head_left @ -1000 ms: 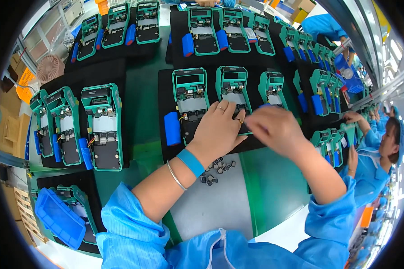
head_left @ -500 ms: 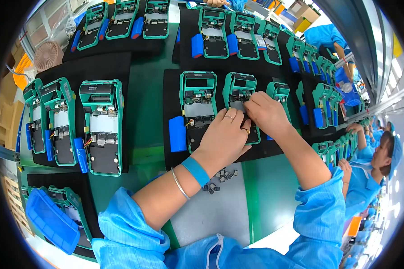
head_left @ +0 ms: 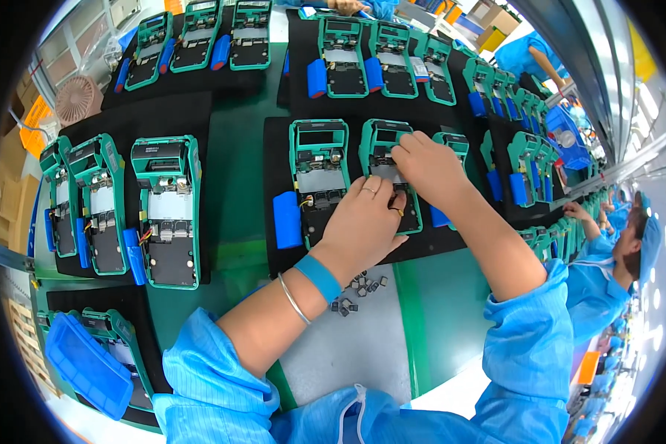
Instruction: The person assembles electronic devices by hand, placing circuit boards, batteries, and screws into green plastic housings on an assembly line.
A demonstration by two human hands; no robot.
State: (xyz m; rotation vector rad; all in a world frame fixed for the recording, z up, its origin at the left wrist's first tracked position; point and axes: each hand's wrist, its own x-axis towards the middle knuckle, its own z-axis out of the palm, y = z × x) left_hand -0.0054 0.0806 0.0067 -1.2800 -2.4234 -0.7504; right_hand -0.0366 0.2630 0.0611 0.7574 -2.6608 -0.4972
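Note:
Both hands are over a green-framed handheld device (head_left: 387, 131) that lies open on a black mat. My left hand (head_left: 362, 220), fingers curled and close together, covers its lower half. Above it my right hand (head_left: 431, 172) bends over the device's upper middle, its fingers pinched together. Whatever the fingertips hold inside the housing is hidden. Left of my hands lies another such device (head_left: 320, 155), with a blue battery pack (head_left: 287, 220) wired to it. A third device (head_left: 451, 145) shows partly behind my right forearm. Small dark chip-like parts (head_left: 345, 306) lie loose below my left wrist.
More open devices (head_left: 166, 214) with blue packs stand in rows on black mats (head_left: 229, 103) over the green table (head_left: 240, 170). A blue plastic tray (head_left: 89, 362) rests on devices at the near left. Co-workers in blue sit at right, including one person (head_left: 607, 281).
My right hand has moved slightly up along the device. My left hand stays over its lower half. The whole view has shifted a little.

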